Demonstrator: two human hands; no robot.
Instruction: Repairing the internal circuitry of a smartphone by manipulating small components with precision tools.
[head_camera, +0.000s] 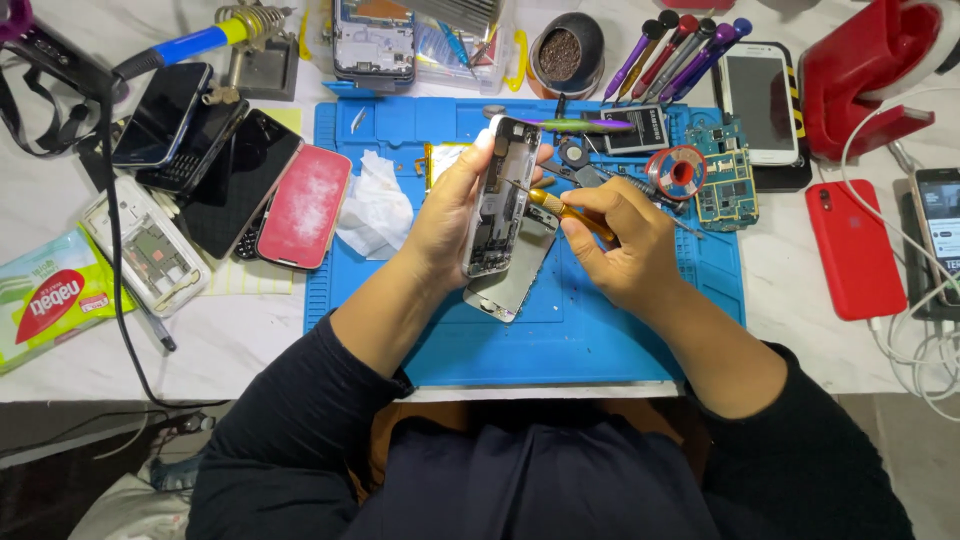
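Note:
My left hand (447, 205) grips an opened phone body (500, 195) upright on its edge, insides facing right. Beneath it a detached screen panel (515, 275) rests on the blue work mat (560, 345). In my right hand (620, 240) is a small screwdriver with a yellow handle (572, 211), its tip touching the inside of the phone body. Both hands are over the middle of the mat.
Several phones (210, 150) and a pink case (303, 206) lie left of the mat, with a soldering iron (195, 42) behind. White tissue (375, 205), a circuit board (728, 180), solder spool (675, 170), screwdrivers (680, 50), a white phone (757, 100) and red phone (855, 248) surround.

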